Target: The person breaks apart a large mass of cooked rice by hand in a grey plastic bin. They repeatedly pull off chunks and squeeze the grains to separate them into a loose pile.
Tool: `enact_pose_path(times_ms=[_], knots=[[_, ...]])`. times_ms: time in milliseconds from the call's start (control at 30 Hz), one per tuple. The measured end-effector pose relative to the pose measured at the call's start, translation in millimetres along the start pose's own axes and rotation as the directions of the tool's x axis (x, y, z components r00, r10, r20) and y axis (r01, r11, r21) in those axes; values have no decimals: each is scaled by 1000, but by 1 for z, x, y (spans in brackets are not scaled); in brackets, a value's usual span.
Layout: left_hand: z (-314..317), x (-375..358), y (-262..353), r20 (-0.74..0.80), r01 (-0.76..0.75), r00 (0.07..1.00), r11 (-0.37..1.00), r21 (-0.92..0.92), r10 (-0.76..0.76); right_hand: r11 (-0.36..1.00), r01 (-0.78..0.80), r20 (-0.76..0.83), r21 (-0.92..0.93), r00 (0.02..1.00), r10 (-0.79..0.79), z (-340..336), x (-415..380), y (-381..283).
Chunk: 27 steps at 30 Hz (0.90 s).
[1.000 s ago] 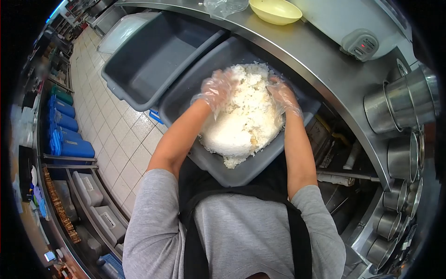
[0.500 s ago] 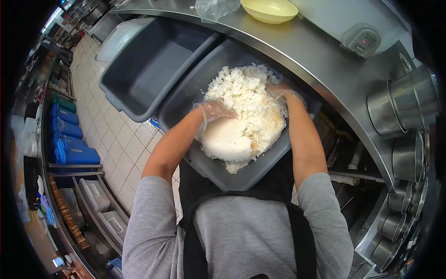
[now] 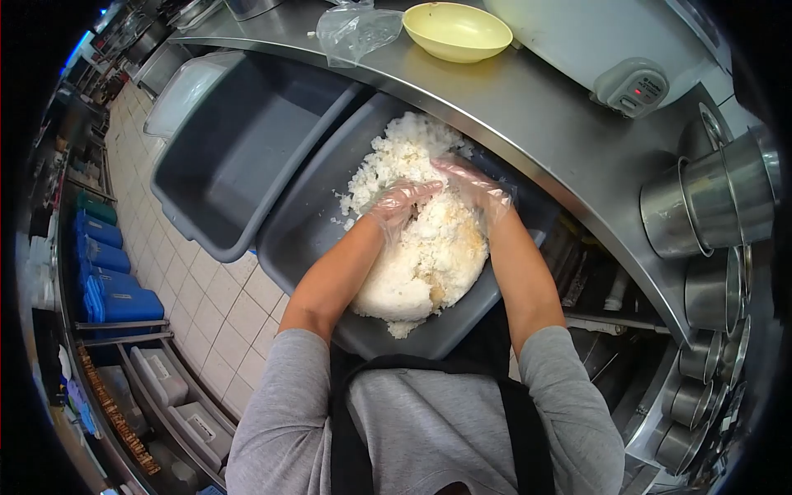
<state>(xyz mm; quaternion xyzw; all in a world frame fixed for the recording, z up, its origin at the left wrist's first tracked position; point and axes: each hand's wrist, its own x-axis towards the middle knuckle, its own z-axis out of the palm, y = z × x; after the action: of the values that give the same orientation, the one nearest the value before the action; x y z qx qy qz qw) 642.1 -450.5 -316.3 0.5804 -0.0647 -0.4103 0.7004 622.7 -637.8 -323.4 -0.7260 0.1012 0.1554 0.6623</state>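
Note:
A large mound of cooked white rice (image 3: 412, 268) sits in a deep grey plastic tub (image 3: 285, 235). Its near part is a smooth, packed dome, while the far part is loose and crumbly. My left hand (image 3: 406, 200), in a clear plastic glove, lies on the middle of the mound with its fingers stretched to the right. Also gloved, my right hand (image 3: 474, 180) rests on the far right side of the rice, fingers extended toward the far left. Both hands touch the rice, and some fingertips are partly hidden.
Left of the rice tub stands a second grey tub (image 3: 239, 140). Behind runs a steel counter (image 3: 536, 124) with a yellow bowl (image 3: 458, 33), a clear plastic bag (image 3: 359, 37) and a white rice cooker (image 3: 569, 37). Steel pots (image 3: 672, 210) stand at the right.
Both hands have moved inward toward each other over the far half of the mound. Loose rice there has shifted and spread toward the far left. The view has turned slightly.

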Motion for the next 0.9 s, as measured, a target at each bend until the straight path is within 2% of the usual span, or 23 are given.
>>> enact_pose_path(times_ms=[33, 67, 100, 133, 200, 233, 267, 333, 367, 400, 467, 500, 533, 567, 600, 633, 667, 700, 733, 767, 800, 833, 900], knots=[[5, -4, 10, -34, 26, 999, 993, 118, -22, 995, 79, 59, 60, 995, -83, 1, -2, -1], [3, 2, 6, -36, 25, 999, 993, 116, -21, 969, 82, 50, 234, 994, -96, 5, -6, 0], [-3, 13, -2, -33, -90, 995, 979, 184, 98, 912, 84, 41, 401, 993, -110, 9, -10, 1], [-5, 19, -7, -22, -202, 977, 947, 249, 214, 913, 81, 44, 400, 993, -108, 11, -2, -1], [-3, 10, 2, -53, -210, 971, 935, 285, 234, 952, 197, -99, 233, 979, -179, 13, 19, 1], [-2, 5, 10, -81, -224, 961, 918, 327, 264, 931, 357, -301, 73, 898, -320, 17, 24, 4], [-1, 0, 16, -86, -224, 960, 917, 331, 265, 930, 360, -298, 77, 898, -323, 15, 26, 6], [-2, -8, 26, -240, -167, 897, 788, 593, 371, 901, 369, -261, -227, 869, -421, 6, 34, 8], [-10, -2, 23, -239, -162, 895, 774, 612, 377, 887, 350, -357, -300, 821, -445, 9, 43, 10], [-21, -2, 17, -239, -162, 894, 770, 617, 379, 887, 355, -358, -297, 820, -448, 2, 43, 15], [-16, -33, 37, -347, 99, 895, 633, 768, 281, 722, 85, -365, -686, 819, -444, 3, 9, -17], [-32, -33, 33, -399, 218, 896, 586, 780, 197, 745, 69, -471, -664, 736, -487, 6, 1, -20], [-55, -30, 15, -400, 218, 894, 585, 781, 201, 744, 72, -469, -664, 734, -490, 5, -1, -21], [-83, -25, -10, -381, 119, 890, 678, 725, 251, 768, -12, -522, -640, 740, -424, 2, -3, -20], [-70, -47, 3, -430, 201, 882, 670, 715, 194, 785, -96, -573, -612, 738, -356, -3, -5, -18], [-56, -70, 18, -477, 282, 868, 655, 700, 136, 784, -27, -543, -620, 737, -403, -8, -7, -15], [-54, -79, 11, -477, 283, 868, 653, 703, 138, 786, -25, -544, -617, 736, -403, -23, 14, 8], [-56, -86, 4, -429, 164, 898, 836, 524, 92, 740, -70, -535, -669, 736, -415, -43, 57, 45], [-61, -87, -1, -368, 53, 928, 955, 293, 62, 716, -93, -531, -692, 737, -418, -50, 68, 57], [-73, -76, -8, -309, 119, 948, 986, 119, -77, 691, -115, -527, -714, 739, -421, -54, 74, 62], [-85, -60, -12, -309, 120, 948, 986, 119, -78, 769, 45, -461, -638, 778, -428, -60, 78, 70], [-89, -48, -9, -375, 241, 906, 968, 76, -196, 824, 197, -389, -531, 807, -444, -59, 77, 72], [-84, -38, -2, -373, 292, 889, 956, 15, -265, 843, 247, -358, -479, 821, -444, -43, 54, 47]])
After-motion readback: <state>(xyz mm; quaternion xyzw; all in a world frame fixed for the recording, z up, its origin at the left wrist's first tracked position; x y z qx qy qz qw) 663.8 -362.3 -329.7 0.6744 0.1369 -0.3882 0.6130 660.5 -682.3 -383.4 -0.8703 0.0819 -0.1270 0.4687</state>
